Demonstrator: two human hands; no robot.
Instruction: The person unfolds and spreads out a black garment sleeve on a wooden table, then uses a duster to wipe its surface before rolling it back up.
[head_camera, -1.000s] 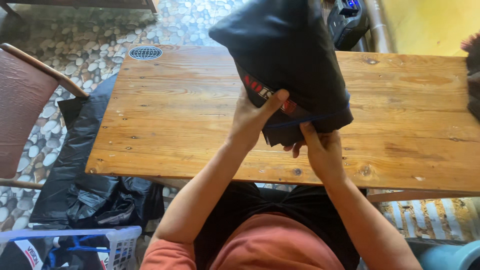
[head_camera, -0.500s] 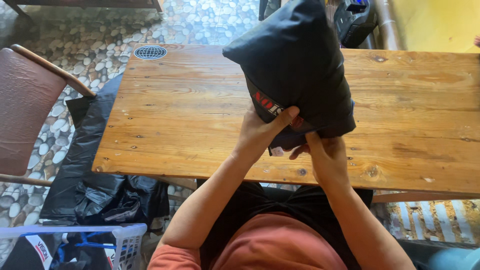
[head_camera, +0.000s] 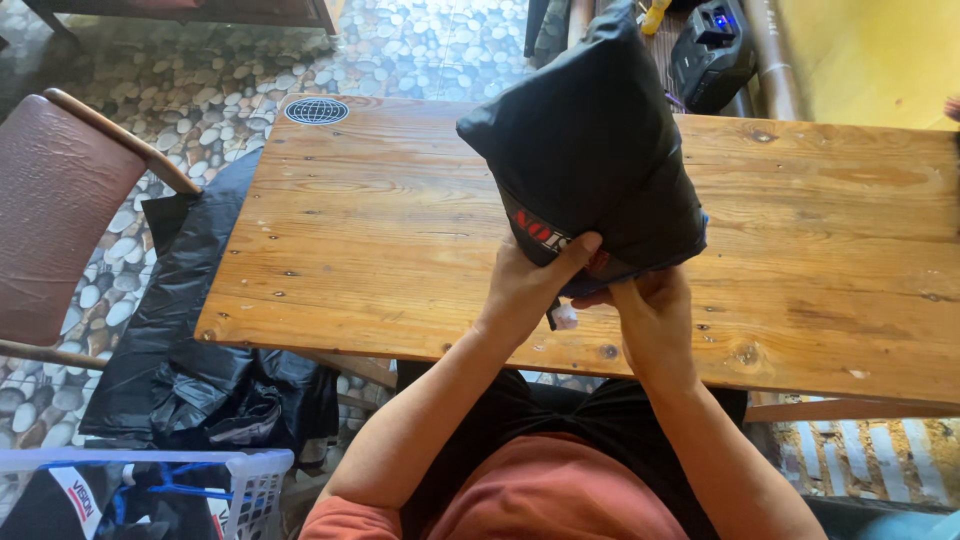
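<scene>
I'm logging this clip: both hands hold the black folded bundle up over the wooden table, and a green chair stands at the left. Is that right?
Not quite: the chair is reddish-brown, not green, as the head view shows. Both the left hand and right hand do hold the black folded bundle over the wooden table.

The person wears a sleeveless terracotta-orange top, black trousers, arms bare to the hands (head_camera: 590, 300).
</scene>
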